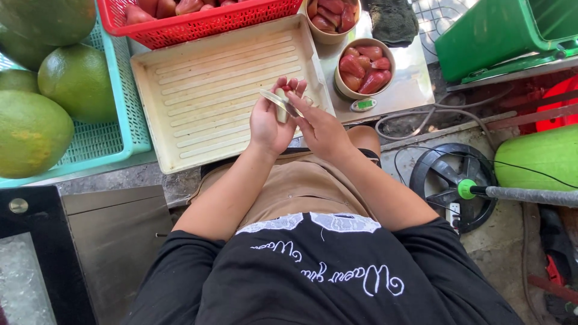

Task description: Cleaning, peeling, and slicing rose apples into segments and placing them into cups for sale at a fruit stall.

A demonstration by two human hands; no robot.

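Holding a small red fruit piece over the ribbed cream plastic tray — left hand pinching it, right hand gripping a steel knife; two cups filled — tray bare.

Hands meeting over near edge of tray. Basket behind tray, crate of big fruit off left, two filled cups right, fan down on floor.
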